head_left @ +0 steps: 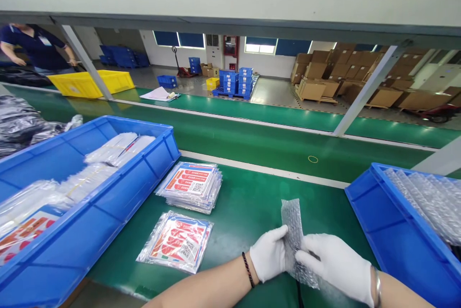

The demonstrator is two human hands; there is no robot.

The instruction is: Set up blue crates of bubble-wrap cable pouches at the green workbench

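Both my hands wear white gloves and hold one long bubble-wrap sleeve [292, 214] above the green table. My left hand [269, 255] grips its left side, thumb across the front. From the right, my right hand [331, 260] pinches its lower part between thumb and fingers. A thin black cord or strip shows below the sleeve; what is inside cannot be made out. Left of my hands lie a tall stack of printed plastic packets [190, 185] and a lower pile of similar packets [178, 240], with red labels and QR codes.
A blue bin [118, 197] with bundled packets stands at the left, another blue bin [389, 221] with bubble-wrapped pieces at the right. A yellow crate [91, 83] and papers [158, 94] sit beyond the green belt [245, 142]. Metal posts rise there. A person stands at far left.
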